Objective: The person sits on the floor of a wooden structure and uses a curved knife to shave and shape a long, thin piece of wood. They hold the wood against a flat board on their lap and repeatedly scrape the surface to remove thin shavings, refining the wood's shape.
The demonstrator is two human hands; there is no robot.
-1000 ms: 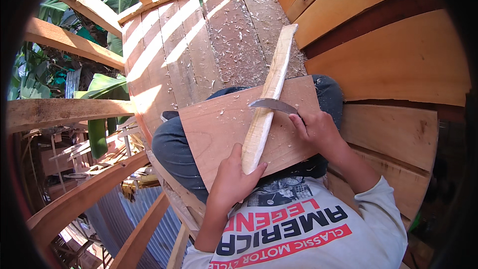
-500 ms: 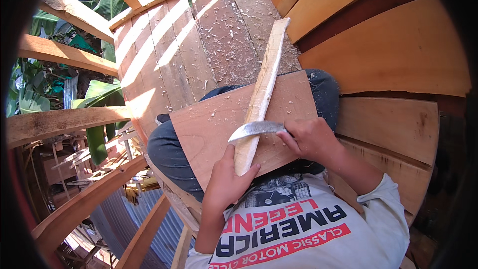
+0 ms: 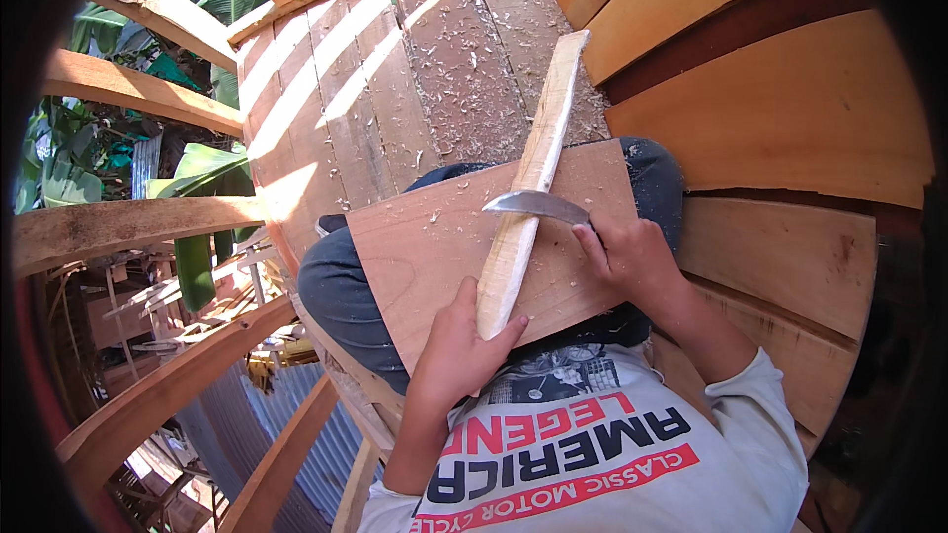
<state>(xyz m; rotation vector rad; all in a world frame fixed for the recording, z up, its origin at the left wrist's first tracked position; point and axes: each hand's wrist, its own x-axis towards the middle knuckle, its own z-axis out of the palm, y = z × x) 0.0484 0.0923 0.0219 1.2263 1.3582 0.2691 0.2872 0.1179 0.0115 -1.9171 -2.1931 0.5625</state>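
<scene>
A long pale wooden stick (image 3: 549, 133) slants across the flat brown board (image 3: 415, 247) on my lap, its far end reaching past the board over the floor. My left hand (image 3: 464, 341) is closed round the stick's near end, thumb on one side and fingers on the other. In my right hand (image 3: 632, 257) is a knife with a curved blade (image 3: 538, 203); the fist hides its handle. The blade lies crosswise over the stick, around its middle, its tip pointing left.
Wood shavings (image 3: 474, 59) are scattered over the plank floor (image 3: 365, 128). A plank wall (image 3: 760, 109) rises close on my right. Open wooden rails (image 3: 138, 227) run along the left, with banana leaves (image 3: 202, 173) and corrugated metal sheets (image 3: 306, 424) beyond them.
The knife has moved up along the stick, away from my left hand, and its blade has tilted. My left hand still holds the near end. The whole view has shifted slightly.
</scene>
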